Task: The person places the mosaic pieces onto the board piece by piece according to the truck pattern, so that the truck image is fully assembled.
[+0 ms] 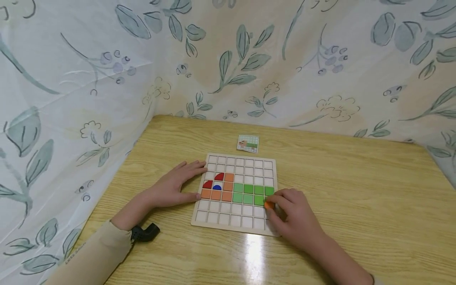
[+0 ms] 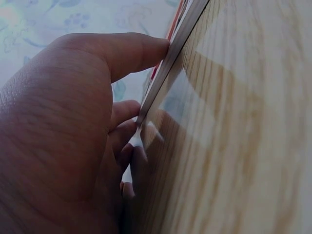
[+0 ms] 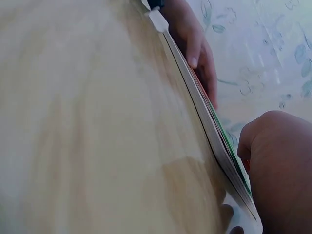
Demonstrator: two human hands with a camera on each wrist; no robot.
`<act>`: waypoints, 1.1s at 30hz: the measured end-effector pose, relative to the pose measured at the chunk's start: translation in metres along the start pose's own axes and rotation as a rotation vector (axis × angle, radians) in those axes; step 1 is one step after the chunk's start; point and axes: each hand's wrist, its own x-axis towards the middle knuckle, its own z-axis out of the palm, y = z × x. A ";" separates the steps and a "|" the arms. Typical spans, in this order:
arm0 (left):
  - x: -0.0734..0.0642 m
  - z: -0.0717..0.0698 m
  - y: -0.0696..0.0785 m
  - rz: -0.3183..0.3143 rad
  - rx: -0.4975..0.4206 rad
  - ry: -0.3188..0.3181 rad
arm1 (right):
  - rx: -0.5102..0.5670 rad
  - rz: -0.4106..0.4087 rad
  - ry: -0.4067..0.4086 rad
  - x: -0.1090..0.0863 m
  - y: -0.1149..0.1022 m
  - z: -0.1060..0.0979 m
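A white grid board (image 1: pixel 224 219) lies flat on the table, with colored tiles across its middle rows. Orange tiles (image 1: pixel 215 194), two red quarter-round tiles (image 1: pixel 219 176) and a blue half-round tile (image 1: pixel 217 187) sit on the left, green tiles (image 1: pixel 259 190) on the right. My left hand (image 1: pixel 172 186) rests at the board's left side, its thumb and fingertips on the edge, fingers spread and nearly straight. At the right edge, my right hand (image 1: pixel 297 217) pinches an orange tile (image 1: pixel 269 205) between thumb and fingers, just below the green rows. The fingers partly hide that tile.
Behind the board lies a small picture card (image 1: pixel 248 143) showing a colored grid pattern. A black device (image 1: pixel 145 232) is on the left wrist, close over the wooden table (image 1: pixel 171 253). Leaf-patterned cloth (image 1: pixel 228 71) hangs along the back and left.
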 end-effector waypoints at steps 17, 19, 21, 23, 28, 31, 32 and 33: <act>0.002 -0.002 -0.001 0.000 0.005 -0.005 | 0.026 -0.050 -0.025 0.007 -0.015 0.011; 0.002 -0.002 -0.002 -0.003 0.007 -0.006 | 0.027 -0.052 -0.025 0.007 -0.016 0.012; 0.002 -0.002 -0.002 -0.005 0.008 -0.007 | 0.022 -0.056 -0.025 0.007 -0.016 0.012; 0.002 -0.002 -0.002 -0.007 0.009 -0.007 | 0.020 -0.059 -0.023 0.007 -0.016 0.012; 0.002 -0.002 -0.002 -0.006 0.008 -0.008 | 0.013 -0.052 -0.030 0.007 -0.016 0.011; 0.002 -0.002 -0.001 -0.002 0.005 -0.007 | 0.015 -0.046 -0.032 0.006 -0.016 0.011; 0.002 -0.002 -0.001 -0.001 0.005 -0.007 | 0.016 -0.048 -0.030 0.006 -0.016 0.011; 0.002 -0.003 -0.001 0.000 0.004 -0.007 | 0.017 -0.050 -0.028 0.006 -0.016 0.011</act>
